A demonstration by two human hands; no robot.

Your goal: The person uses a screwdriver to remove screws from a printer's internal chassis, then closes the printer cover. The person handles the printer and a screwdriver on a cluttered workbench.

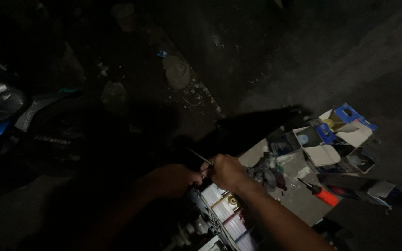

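Fingers of the right hand [226, 171] are pinching a thin metal rod [199, 156]; the left hand [175, 180] is curling loosely beside it, touching, both hovering over a white-slatted part [219, 204] near an orange-handled screwdriver [321, 192].

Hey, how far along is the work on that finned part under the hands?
Done: too dark to tell. In hand: right hand grips a thin tool at the finned part; left hand steadies beside it. Left: orange-handled screwdriver and open small boxes lie unused nearby.
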